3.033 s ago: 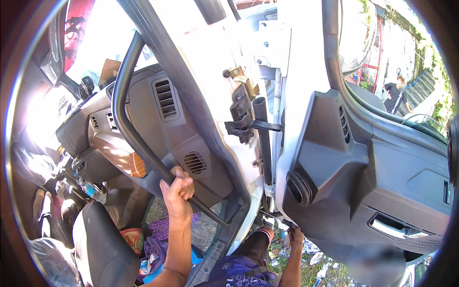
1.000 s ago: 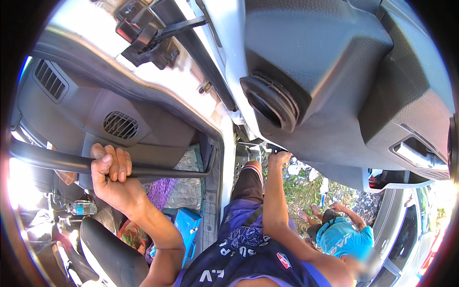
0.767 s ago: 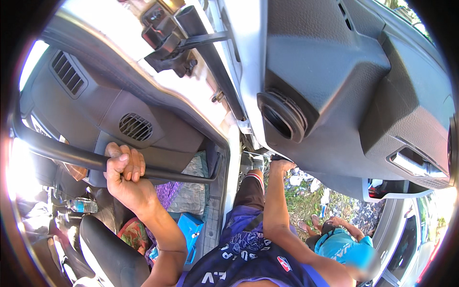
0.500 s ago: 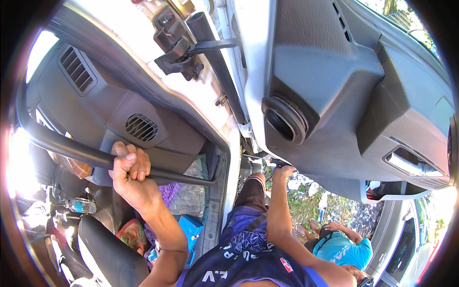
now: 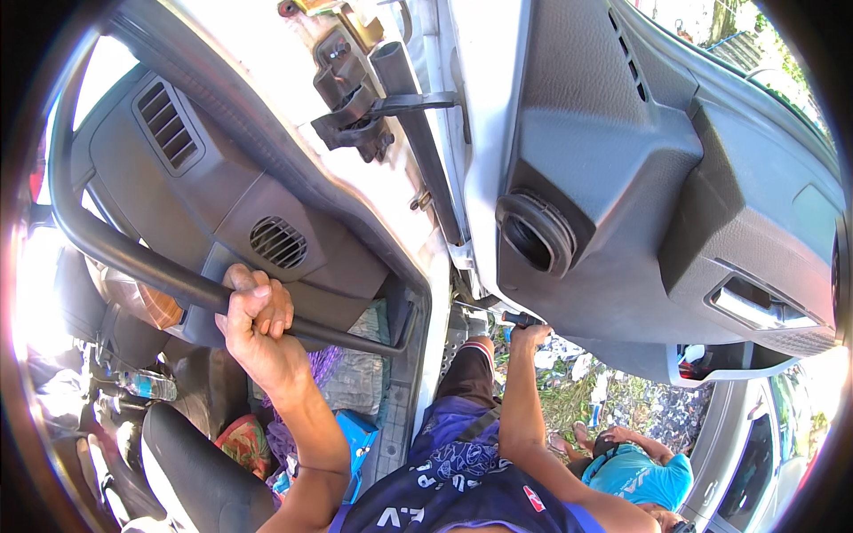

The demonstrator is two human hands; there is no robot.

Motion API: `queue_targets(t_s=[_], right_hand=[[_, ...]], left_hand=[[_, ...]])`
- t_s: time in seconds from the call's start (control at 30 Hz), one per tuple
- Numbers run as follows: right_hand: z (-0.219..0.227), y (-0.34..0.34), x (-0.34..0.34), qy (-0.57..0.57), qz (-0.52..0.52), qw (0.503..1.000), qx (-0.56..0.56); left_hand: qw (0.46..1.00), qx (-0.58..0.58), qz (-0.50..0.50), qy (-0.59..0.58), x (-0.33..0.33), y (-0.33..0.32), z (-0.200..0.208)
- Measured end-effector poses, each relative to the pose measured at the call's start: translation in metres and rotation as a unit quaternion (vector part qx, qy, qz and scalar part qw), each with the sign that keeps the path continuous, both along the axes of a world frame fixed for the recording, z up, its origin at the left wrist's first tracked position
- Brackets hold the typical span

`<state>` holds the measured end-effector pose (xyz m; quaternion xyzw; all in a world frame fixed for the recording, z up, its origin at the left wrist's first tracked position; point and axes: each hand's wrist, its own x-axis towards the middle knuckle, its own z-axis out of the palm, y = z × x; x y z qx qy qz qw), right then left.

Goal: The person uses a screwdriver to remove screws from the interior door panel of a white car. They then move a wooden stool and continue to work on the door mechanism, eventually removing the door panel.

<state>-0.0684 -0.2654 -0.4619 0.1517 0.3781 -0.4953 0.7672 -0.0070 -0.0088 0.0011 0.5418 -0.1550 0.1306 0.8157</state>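
My left hand (image 5: 258, 322) is closed around a long dark grab bar (image 5: 169, 277) at the cab opening of a vehicle. Down by the lower edge of the open door panel (image 5: 586, 306), my right hand (image 5: 530, 337) grips a screwdriver (image 5: 513, 317) by its dark handle with an orange part. Its thin shaft points left, toward the gap between door and white door frame (image 5: 436, 333). What the tip touches is too small to make out.
A black door stay rod (image 5: 418, 147) and a latch (image 5: 355, 133) sit on the frame above. Inside are a seat (image 5: 200, 471), a plastic bottle (image 5: 149, 385) and a blue box (image 5: 355, 435). A person in a turquoise shirt (image 5: 640, 471) is at lower right, beside a parked car (image 5: 733, 444).
The whole view has tilted slightly, so the frame and door sit a little lower and to the right. Both hands keep their grips; the screwdriver's angle has turned slightly.
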Motion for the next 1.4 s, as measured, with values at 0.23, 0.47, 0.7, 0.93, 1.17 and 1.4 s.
queue_targets(t_s=[0.23, 0.47, 0.7, 0.93, 1.17, 1.4], right_hand=[[0.001, -0.003, 0.007, -0.006, -0.005, 1.0, -0.005], [0.002, -0.002, 0.009, -0.01, -0.003, 1.0, -0.012], [0.001, -0.001, 0.004, -0.005, 0.008, 1.0, -0.016], [0.002, 0.002, 0.006, -0.002, 0.014, 1.0, -0.015], [0.002, 0.005, 0.007, -0.008, 0.025, 1.0, -0.01], [0.003, 0.0, 0.01, -0.013, 0.036, 0.999, -0.013]], left_hand=[[1.0, 0.009, 0.0, 0.002, -0.002, -0.003, 0.001], [1.0, 0.003, -0.008, -0.005, 0.001, 0.002, 0.0], [1.0, 0.013, -0.002, -0.011, 0.0, -0.001, 0.0], [1.0, -0.001, -0.005, -0.008, 0.001, 0.001, -0.002], [1.0, 0.003, -0.022, -0.01, 0.002, 0.004, -0.003], [1.0, 0.007, -0.012, 0.0, 0.002, -0.001, 0.0]])
